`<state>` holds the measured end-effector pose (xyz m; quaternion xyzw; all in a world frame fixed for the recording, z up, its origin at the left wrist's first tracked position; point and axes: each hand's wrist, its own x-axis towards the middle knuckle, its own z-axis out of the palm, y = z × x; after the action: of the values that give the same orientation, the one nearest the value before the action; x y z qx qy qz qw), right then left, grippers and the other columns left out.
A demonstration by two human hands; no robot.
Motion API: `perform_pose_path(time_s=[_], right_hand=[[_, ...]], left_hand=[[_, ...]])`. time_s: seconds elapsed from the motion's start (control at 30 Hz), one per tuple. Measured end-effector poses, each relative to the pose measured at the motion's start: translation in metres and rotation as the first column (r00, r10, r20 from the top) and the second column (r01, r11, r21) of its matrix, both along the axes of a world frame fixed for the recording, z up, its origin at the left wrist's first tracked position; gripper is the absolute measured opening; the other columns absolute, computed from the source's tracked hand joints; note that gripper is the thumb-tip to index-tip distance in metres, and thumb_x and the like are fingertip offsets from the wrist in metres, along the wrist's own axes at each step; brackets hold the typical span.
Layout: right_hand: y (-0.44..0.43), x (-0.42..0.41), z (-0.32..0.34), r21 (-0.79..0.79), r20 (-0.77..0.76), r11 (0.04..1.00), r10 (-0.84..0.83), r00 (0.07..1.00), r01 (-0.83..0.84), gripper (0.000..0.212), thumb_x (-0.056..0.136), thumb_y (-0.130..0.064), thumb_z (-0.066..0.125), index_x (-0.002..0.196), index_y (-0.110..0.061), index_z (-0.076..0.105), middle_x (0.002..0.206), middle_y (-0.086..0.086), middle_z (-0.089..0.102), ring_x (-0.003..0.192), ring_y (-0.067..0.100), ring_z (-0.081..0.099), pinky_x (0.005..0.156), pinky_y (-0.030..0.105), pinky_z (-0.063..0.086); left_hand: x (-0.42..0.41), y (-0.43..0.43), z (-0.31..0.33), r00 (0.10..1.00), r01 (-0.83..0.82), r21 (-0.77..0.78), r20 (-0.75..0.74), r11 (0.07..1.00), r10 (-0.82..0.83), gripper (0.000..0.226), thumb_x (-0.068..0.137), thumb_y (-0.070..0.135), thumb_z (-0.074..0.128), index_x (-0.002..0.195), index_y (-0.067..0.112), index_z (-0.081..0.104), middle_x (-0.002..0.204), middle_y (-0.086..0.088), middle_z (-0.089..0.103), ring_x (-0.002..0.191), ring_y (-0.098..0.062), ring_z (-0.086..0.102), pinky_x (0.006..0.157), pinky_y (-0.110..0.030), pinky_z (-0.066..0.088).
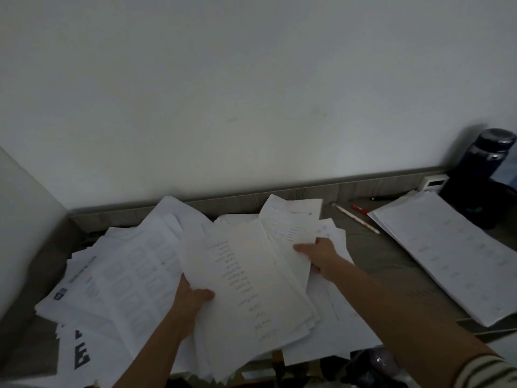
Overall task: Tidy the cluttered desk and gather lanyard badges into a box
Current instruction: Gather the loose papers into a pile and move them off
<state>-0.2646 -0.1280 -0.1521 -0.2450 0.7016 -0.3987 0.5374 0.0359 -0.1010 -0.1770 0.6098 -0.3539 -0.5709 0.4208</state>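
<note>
A loose heap of white printed sheets (134, 275) covers the left and middle of the grey desk (372, 256). My two hands hold a thick bundle of papers (251, 284) above that heap. My left hand (193, 298) grips the bundle's left edge, thumb on top. My right hand (319, 254) grips its far right edge, thumb across the top sheet. The top sheet carries a column of handwriting. No lanyard badge and no box show in this view.
A neat stack of sheets (453, 253) lies at the right. A white pen (355, 218) and a red pen (359, 209) lie behind it. A dark bottle (486, 163) and a small white device (433, 182) stand at the far right corner. A wall runs behind.
</note>
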Motion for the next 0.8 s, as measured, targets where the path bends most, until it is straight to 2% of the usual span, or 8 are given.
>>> perform_pose_path(time_s=[0.1, 0.17, 0.23, 0.37, 0.5, 0.6, 0.67, 0.8], right_hand=[[0.000, 0.003, -0.001, -0.046, -0.253, 0.990, 0.115, 0.961, -0.131, 0.046, 0.085, -0.013, 0.072, 0.127, -0.004, 0.057, 0.122, 0.013, 0.063, 0.105, 0.027, 0.060, 0.088, 0.035, 0.052], [-0.003, -0.013, 0.010, -0.059, -0.259, 0.992, 0.090, 0.962, -0.109, 0.044, 0.086, -0.015, 0.070, 0.126, -0.002, 0.057, 0.111, 0.011, 0.064, 0.099, 0.027, 0.063, 0.081, 0.035, 0.056], [-0.006, -0.040, 0.028, -0.103, -0.230, 0.993, 0.031, 0.973, -0.056, 0.037, 0.088, -0.013, 0.068, 0.121, 0.002, 0.060, 0.096, 0.008, 0.066, 0.080, 0.021, 0.064, 0.058, 0.022, 0.054], [0.001, -0.102, 0.053, -0.149, -0.239, 0.988, -0.073, 0.968, 0.038, 0.042, 0.086, -0.010, 0.071, 0.122, 0.008, 0.059, 0.111, 0.016, 0.065, 0.092, 0.029, 0.065, 0.081, 0.037, 0.054], [0.025, -0.142, 0.053, -0.116, -0.059, 0.979, -0.176, 0.983, 0.168, 0.043, 0.085, -0.003, 0.069, 0.123, 0.010, 0.055, 0.112, 0.023, 0.065, 0.079, 0.031, 0.066, 0.068, 0.039, 0.054], [0.045, -0.144, 0.037, -0.068, 0.081, 0.969, -0.233, 0.969, 0.239, 0.041, 0.085, 0.003, 0.066, 0.123, 0.010, 0.054, 0.116, 0.026, 0.063, 0.083, 0.033, 0.064, 0.076, 0.045, 0.052], [0.058, -0.132, 0.021, -0.021, 0.145, 0.965, -0.254, 0.956, 0.260, 0.037, 0.087, 0.004, 0.064, 0.122, 0.006, 0.055, 0.111, 0.023, 0.064, 0.085, 0.032, 0.064, 0.070, 0.043, 0.053], [0.081, -0.103, -0.008, 0.100, 0.309, 0.972, -0.233, 0.922, 0.213, 0.033, 0.092, 0.002, 0.057, 0.125, 0.001, 0.057, 0.103, 0.016, 0.069, 0.084, 0.028, 0.065, 0.055, 0.032, 0.058]], left_hand=[[0.002, -0.001, 0.006, 0.999, -0.026, 0.016, -0.037, 1.000, 0.026, 0.072, 0.063, -0.017, 0.069, 0.129, 0.004, 0.048, 0.116, -0.018, 0.062, 0.104, -0.041, 0.059, 0.082, -0.048, 0.053], [0.010, -0.002, 0.009, 0.996, -0.043, 0.060, -0.079, 0.997, 0.048, 0.053, 0.069, -0.017, 0.064, 0.119, 0.000, 0.058, 0.107, -0.021, 0.067, 0.096, -0.041, 0.063, 0.075, -0.044, 0.054], [0.021, -0.002, 0.013, 0.992, -0.023, 0.129, -0.120, 0.991, 0.039, 0.034, 0.073, -0.014, 0.062, 0.104, -0.001, 0.067, 0.096, -0.019, 0.072, 0.083, -0.036, 0.066, 0.070, -0.040, 0.054], [0.034, -0.001, 0.020, 0.989, 0.039, 0.178, -0.149, 0.983, -0.012, 0.029, 0.067, -0.002, 0.066, 0.095, 0.003, 0.069, 0.088, -0.015, 0.074, 0.078, -0.033, 0.067, 0.064, -0.036, 0.053], [0.019, 0.000, 0.027, 0.971, 0.062, 0.179, -0.240, 0.982, -0.017, 0.033, 0.063, 0.006, 0.067, 0.096, 0.005, 0.069, 0.085, -0.012, 0.074, 0.073, -0.031, 0.069, 0.061, -0.035, 0.055], [-0.010, 0.002, 0.028, 0.944, 0.109, 0.237, -0.328, 0.965, -0.026, 0.021, 0.067, 0.005, 0.066, 0.086, 0.005, 0.075, 0.081, -0.011, 0.074, 0.064, -0.026, 0.071, 0.058, -0.032, 0.055], [-0.036, 0.009, 0.022, 0.919, 0.152, 0.311, -0.393, 0.938, -0.018, 0.014, 0.071, 0.002, 0.065, 0.077, 0.004, 0.078, 0.081, -0.013, 0.074, 0.065, -0.028, 0.070, 0.060, -0.034, 0.055], [-0.077, 0.014, 0.017, 0.895, 0.100, 0.362, -0.440, 0.927, 0.075, 0.029, 0.081, -0.004, 0.057, 0.109, 0.001, 0.063, 0.104, -0.017, 0.068, 0.086, -0.034, 0.064, 0.071, -0.042, 0.053]])
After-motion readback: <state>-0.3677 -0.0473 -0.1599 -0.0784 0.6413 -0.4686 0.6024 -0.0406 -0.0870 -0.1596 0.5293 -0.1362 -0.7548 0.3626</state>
